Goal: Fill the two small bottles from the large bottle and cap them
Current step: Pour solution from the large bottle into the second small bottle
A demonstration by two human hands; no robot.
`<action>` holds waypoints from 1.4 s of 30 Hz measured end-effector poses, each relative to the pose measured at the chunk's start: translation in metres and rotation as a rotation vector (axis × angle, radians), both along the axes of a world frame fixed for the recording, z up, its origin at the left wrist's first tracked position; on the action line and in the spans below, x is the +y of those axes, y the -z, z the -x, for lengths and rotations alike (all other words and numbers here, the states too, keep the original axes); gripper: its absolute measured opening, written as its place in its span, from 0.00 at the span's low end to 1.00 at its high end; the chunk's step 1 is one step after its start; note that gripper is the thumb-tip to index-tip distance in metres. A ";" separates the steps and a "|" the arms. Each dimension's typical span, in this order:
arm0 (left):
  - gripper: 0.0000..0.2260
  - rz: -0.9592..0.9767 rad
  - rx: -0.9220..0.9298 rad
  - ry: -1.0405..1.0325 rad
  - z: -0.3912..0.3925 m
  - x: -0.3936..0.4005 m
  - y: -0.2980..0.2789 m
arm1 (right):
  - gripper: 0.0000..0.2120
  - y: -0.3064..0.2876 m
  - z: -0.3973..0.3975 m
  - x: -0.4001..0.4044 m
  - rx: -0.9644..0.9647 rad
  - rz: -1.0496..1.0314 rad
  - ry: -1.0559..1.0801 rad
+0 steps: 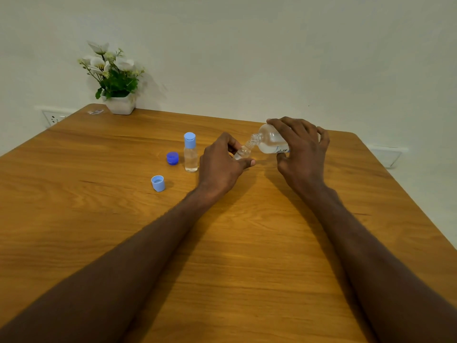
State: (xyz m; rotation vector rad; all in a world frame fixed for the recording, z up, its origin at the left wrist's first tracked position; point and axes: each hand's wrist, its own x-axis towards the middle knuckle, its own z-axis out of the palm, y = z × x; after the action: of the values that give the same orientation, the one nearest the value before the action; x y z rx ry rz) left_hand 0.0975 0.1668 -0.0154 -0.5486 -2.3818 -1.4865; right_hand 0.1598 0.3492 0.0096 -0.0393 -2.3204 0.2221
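Tilting large clear bottle (271, 142), right hand (300, 151) grips body, neck angled down-left onto mouth of open small bottle (242, 152). Left hand (222, 161) holds that bottle, fingers curled round it. Capped small bottle (190, 153) upright just left. Dark blue cap (172, 158) and light blue cap (158, 183) loose on wooden table (99, 194).

Wooden table (99, 219) against plain pale wall (247, 45); potted white flowers (116, 78) at far corner; wall socket (53, 117), perhaps.
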 end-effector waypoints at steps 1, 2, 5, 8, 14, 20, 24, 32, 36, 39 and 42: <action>0.19 0.000 0.000 0.002 0.000 0.000 0.000 | 0.37 0.000 0.000 0.000 0.002 0.001 0.000; 0.19 0.000 0.000 0.003 0.000 0.000 0.000 | 0.37 0.000 0.000 0.000 0.004 0.001 0.001; 0.20 -0.003 0.008 0.001 0.000 0.000 0.000 | 0.37 0.001 0.001 0.000 0.004 -0.002 0.004; 0.20 0.004 0.009 -0.003 0.000 0.000 0.000 | 0.38 0.001 0.001 0.000 0.005 -0.010 0.005; 0.20 0.002 0.005 -0.007 0.000 0.000 0.000 | 0.37 0.001 0.001 0.001 0.005 -0.017 0.009; 0.20 0.012 -0.003 -0.012 0.000 0.001 0.000 | 0.38 0.000 0.001 0.000 0.001 -0.009 0.007; 0.20 0.008 -0.002 -0.010 0.000 0.000 0.000 | 0.38 0.001 0.000 -0.001 0.008 -0.007 0.010; 0.20 0.002 -0.005 -0.007 0.000 0.000 0.001 | 0.39 0.001 0.001 0.000 0.022 -0.010 0.006; 0.20 0.008 0.000 -0.009 0.000 0.000 0.001 | 0.39 0.001 0.001 0.000 0.013 0.003 0.002; 0.20 0.008 -0.001 -0.014 0.000 0.000 0.001 | 0.38 0.001 0.001 0.000 0.005 -0.001 0.001; 0.20 0.006 -0.001 -0.015 0.000 0.001 0.001 | 0.38 0.001 0.000 0.000 0.001 0.001 0.002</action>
State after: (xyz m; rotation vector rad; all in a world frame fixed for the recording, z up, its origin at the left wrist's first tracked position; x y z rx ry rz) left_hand 0.0974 0.1674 -0.0162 -0.5308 -2.3864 -1.4745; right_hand 0.1599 0.3492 0.0087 -0.0416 -2.3195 0.2219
